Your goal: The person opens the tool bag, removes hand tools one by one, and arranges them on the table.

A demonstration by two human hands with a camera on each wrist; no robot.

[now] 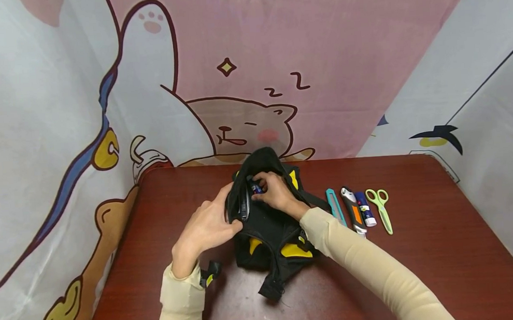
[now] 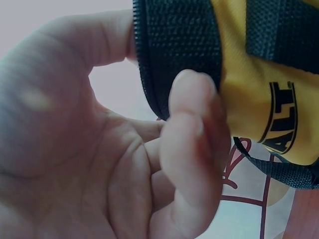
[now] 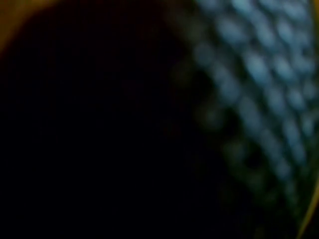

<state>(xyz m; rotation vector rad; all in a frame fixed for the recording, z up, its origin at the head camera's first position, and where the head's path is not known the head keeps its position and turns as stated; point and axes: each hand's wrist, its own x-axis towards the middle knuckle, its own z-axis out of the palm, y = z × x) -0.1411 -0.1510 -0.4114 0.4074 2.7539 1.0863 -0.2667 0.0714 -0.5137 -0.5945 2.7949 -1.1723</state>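
A black and yellow tool bag (image 1: 264,227) stands on the table with its zipped mouth open. My left hand (image 1: 207,223) grips the left rim of the bag. In the left wrist view its fingers (image 2: 192,144) curl against the black zipper band (image 2: 179,45), beside yellow cloth lettered "ALT". Inside the mouth, my right hand (image 1: 275,190) pinches what looks like a blue glue stick (image 1: 256,188) with white marks, partly hidden by the fingers. The right wrist view is dark and blurred, with only woven black fabric (image 3: 279,74) showing.
To the right of the bag lie a teal cutter (image 1: 335,205), a black and orange utility knife (image 1: 353,208), another blue glue stick (image 1: 365,208) and light green scissors (image 1: 383,209). A black strap with a buckle (image 1: 210,273) sticks out at the lower left. Printed cloth hangs behind the table (image 1: 440,266).
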